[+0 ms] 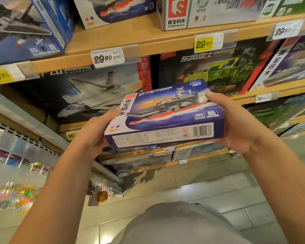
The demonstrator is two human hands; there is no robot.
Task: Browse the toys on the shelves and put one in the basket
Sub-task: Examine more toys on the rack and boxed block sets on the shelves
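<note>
- The toy box (164,115), a blue building-block set with a warship printed on its lid, is held in the air in front of the shelves (148,41), tilted so that the lid and the barcode side face the person.
- The left hand (93,132) grips the box's left end, thumb on the lid edge and the other fingers hidden beneath.
- The right hand (234,124) grips the right end, thumb pressing on the lid near a small white tag, palm cupping the end and underside.
- The box touches neither the shelves nor any other box; only the two hands carry it.
- Behind it stand larger boxes: one with a grey jet (88,92) to the left, one with a green truck (218,73) to the right, with price tags (106,57) along the shelf edges.
- The step in hand looks like inspection: the person is browsing, reading the packaging before deciding.
- No basket is in view, so its place cannot be told.
- The next move calls for finding the basket, probably low or to one side, and lowering the box into it with a firm hold, one hand likely sufficing for so light a box.
</note>
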